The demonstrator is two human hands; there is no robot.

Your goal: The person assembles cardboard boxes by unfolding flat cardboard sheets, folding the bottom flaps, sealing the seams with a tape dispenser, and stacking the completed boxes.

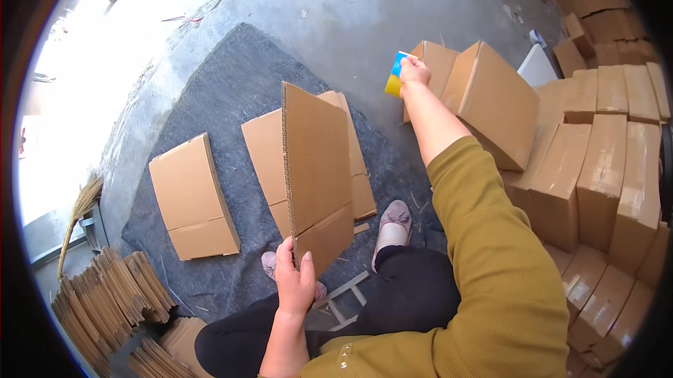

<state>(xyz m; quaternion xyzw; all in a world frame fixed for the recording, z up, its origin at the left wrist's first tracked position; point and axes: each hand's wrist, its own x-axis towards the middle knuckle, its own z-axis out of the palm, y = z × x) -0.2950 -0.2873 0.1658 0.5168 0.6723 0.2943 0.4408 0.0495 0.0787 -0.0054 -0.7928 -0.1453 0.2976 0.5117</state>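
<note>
Holds flat cardboard piece [319, 161] upright over dark mat [189, 108], pinching its near end in left hand [294, 285]. Clasps blue-and-yellow item [394, 82] in right hand [414, 71], near brown box [499, 108]; cannot tell whether touching it. Note flattened carton [193, 192] on mat to left, bundled cardboard [105, 301] at lower left, stacked cartons [601, 168] at right.

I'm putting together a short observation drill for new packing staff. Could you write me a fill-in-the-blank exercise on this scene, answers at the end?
1. The flat folded piece in the left hand is made of ____.
2. The small object in the right hand is blue and ____.
3. In the picture, the straw broom is to the ____ of the dark mat.
4. The stacked boxes stand toward the picture's ____ edge.

Missing words: cardboard; yellow; left; right.
</note>
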